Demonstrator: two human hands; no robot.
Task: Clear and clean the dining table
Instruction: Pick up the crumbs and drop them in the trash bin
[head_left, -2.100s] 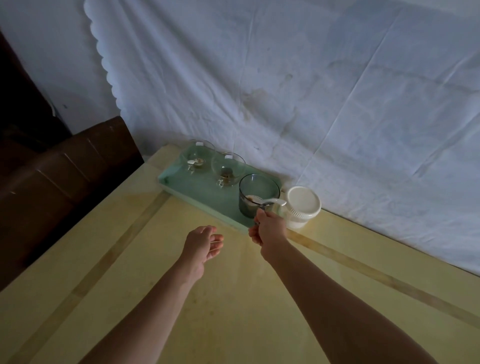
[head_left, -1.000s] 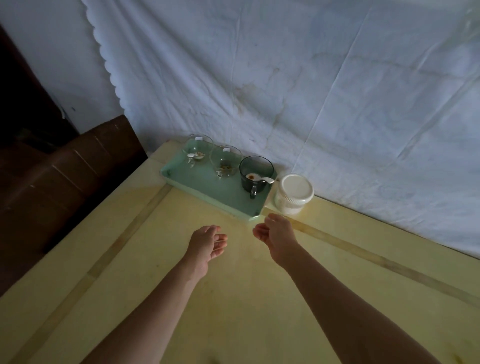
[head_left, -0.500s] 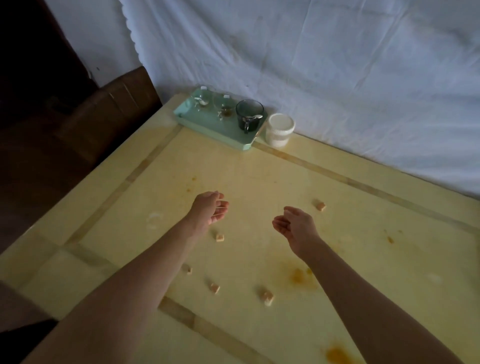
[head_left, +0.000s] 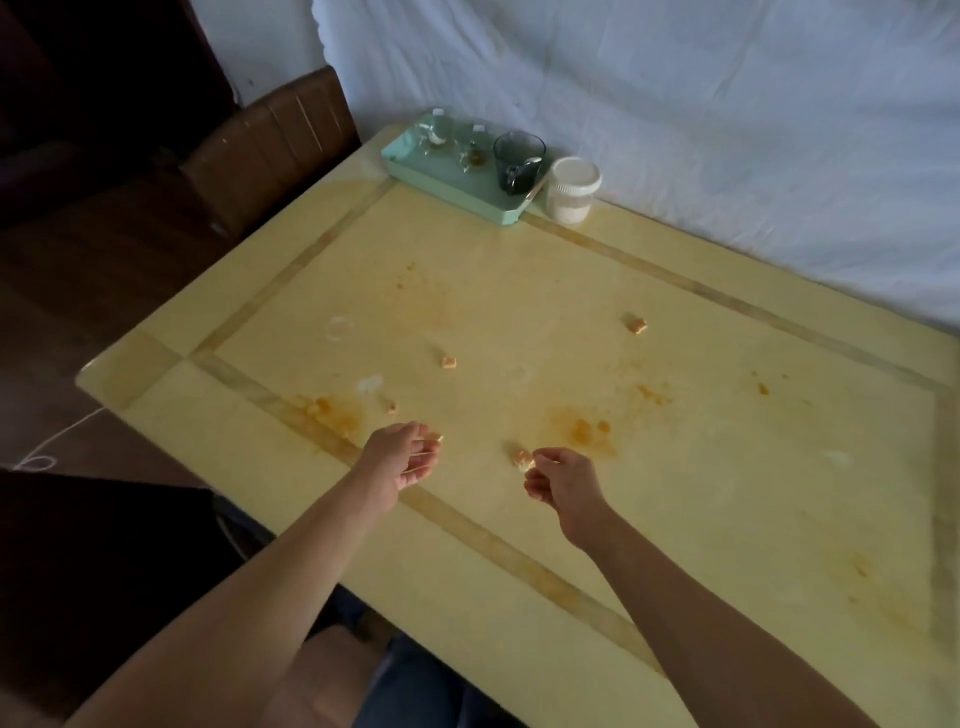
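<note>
Head view shows the table (head_left: 675, 519) far from clean: orange stains (head_left: 582, 431) smear its pale yellow top, and small crumbs (head_left: 448, 361) lie scattered across the middle. By the look of it the dishes (head_left: 517, 161) are already gathered on a green tray (head_left: 447, 195) at the far corner, with a white jar (head_left: 571, 189) just beside it. Picking up and wiping are both left. The right hand (head_left: 563, 480) has thumb and forefinger at one crumb (head_left: 521, 460); I cannot tell whether its grip is closed on it. The left hand (head_left: 400, 460) hovers nearby, its grip loose and empty.
</note>
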